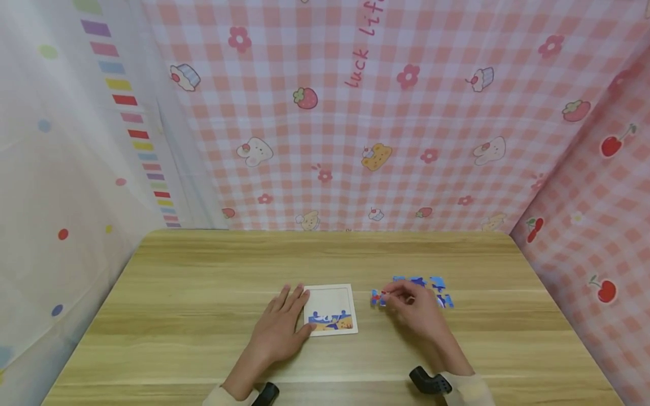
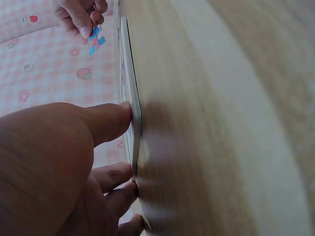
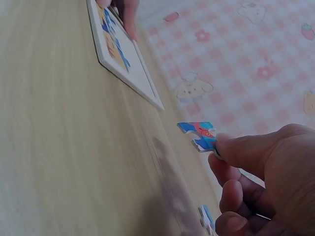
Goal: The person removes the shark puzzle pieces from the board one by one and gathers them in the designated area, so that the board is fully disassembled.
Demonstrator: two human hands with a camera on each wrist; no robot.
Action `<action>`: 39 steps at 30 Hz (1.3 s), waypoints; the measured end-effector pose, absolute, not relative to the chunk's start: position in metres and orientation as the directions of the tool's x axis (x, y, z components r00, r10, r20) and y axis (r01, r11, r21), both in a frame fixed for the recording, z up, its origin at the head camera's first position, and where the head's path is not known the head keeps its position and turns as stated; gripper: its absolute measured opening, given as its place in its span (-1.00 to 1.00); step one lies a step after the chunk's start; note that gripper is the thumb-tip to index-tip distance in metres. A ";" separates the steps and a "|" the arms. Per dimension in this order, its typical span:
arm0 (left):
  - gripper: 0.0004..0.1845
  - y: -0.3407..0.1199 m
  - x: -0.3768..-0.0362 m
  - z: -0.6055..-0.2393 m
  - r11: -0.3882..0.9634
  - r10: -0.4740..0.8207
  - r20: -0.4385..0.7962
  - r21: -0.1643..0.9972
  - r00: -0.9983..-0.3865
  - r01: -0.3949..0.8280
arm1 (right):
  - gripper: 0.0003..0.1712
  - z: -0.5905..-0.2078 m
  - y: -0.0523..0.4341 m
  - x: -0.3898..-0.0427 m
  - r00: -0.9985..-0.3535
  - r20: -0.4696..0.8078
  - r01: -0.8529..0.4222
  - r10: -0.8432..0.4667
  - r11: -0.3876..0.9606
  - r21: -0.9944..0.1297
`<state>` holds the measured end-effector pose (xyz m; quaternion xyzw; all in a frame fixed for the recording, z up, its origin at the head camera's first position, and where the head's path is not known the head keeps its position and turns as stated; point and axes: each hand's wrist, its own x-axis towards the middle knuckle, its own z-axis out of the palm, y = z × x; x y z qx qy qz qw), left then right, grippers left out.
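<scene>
My right hand point(image 1: 418, 313) pinches a blue and red jigsaw puzzle piece point(image 3: 199, 135) between thumb and forefinger, lifted off the table in the right wrist view. To its left lies a square white puzzle board point(image 1: 327, 299), its lower strip filled with joined blue and yellow pieces point(image 1: 332, 322) and its upper part bare white. My left hand point(image 1: 281, 327) lies with fingers extended along the board's left edge. In the left wrist view, the thumb point(image 2: 115, 120) touches the board's rim. Several loose blue puzzle pieces point(image 1: 438, 283) lie behind and beside my right hand, which partly hides them.
The wood-grain table point(image 1: 203, 270) reaches back to a pink checked curtain point(image 1: 345, 129). A white dotted cloth point(image 1: 61, 186) hangs on the left, and another checked cloth point(image 1: 584, 242) on the right. Black wrist devices point(image 1: 429, 380) sit at both cuffs.
</scene>
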<state>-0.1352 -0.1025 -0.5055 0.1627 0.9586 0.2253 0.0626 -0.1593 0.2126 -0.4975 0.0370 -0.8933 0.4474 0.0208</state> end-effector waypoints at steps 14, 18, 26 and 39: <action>-0.27 -0.102 -0.135 -0.503 0.840 0.344 -0.047 0.461 -0.938 0.285 | -0.95 -0.501 0.242 -0.162 -0.992 0.105 -0.128 -0.074 0.610 -0.782; -0.27 -0.102 -0.135 -0.502 0.841 0.347 -0.044 0.458 -0.937 0.290 | -0.95 -0.499 0.251 -0.162 -0.992 0.112 -0.123 -0.059 0.630 -0.766; -0.26 -0.102 -0.134 -0.504 0.840 0.342 -0.036 0.459 -0.939 0.288 | -0.96 -0.499 0.262 -0.163 -0.997 0.072 -0.076 -0.033 0.663 -0.745; -0.26 -0.101 -0.134 -0.505 0.842 0.340 -0.037 0.457 -0.940 0.287 | -0.95 -0.509 0.258 -0.168 -0.981 0.187 -0.149 -0.048 0.803 -0.577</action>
